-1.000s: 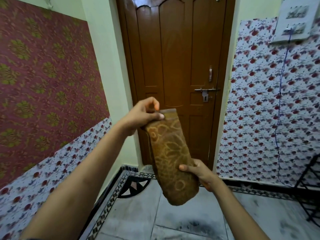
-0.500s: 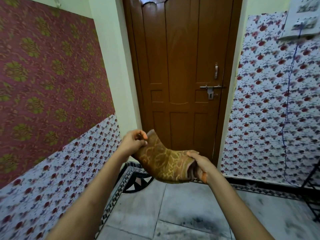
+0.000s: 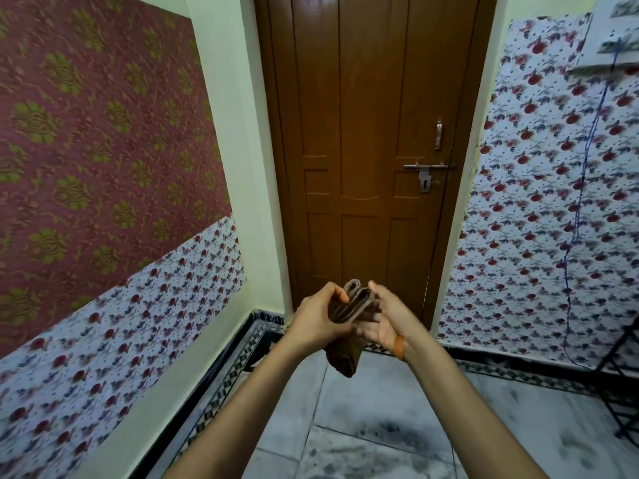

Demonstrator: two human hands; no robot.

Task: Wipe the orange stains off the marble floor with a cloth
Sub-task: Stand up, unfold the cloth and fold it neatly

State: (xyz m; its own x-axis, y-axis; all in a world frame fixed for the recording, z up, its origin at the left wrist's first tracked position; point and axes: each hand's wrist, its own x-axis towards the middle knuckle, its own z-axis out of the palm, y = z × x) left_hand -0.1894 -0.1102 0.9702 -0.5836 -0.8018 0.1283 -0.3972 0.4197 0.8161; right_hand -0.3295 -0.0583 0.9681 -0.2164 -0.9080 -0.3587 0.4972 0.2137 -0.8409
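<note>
Both hands are raised together in front of me, chest-high, with the folded brown cloth (image 3: 349, 319) sandwiched between them. On my left hand (image 3: 316, 321) the fingers curl around the near side of the cloth and the thumb comes over toward its top folds, so I read that one as gripping it. My right hand (image 3: 387, 321) lies against the other side with its palm turned up and inward and the fingers fairly straight, pressing or supporting rather than closing round it; an orange band (image 3: 398, 346) sits at that wrist. Rounded folded edges of the cloth poke up between the two hands, and a darker corner hangs below them, clear of the floor.

Below my forearms I can see the marble floor (image 3: 377, 409), pale grey tiles with dark smudges, and a black-and-white patterned border (image 3: 221, 385) running along its left edge. From this angle I cannot make out any orange stains on it.

Straight ahead stands a brown wooden door (image 3: 366, 133) with a metal sliding bolt (image 3: 427, 166) and a handle above that. Maroon wallpaper (image 3: 96, 133) with green motifs covers the upper left wall, with white floral paper beneath it. On the right, the floral wall (image 3: 539, 209) has a blue cord (image 3: 581, 202) hanging down it, and part of a black metal rack (image 3: 622, 375) shows at the right edge.
</note>
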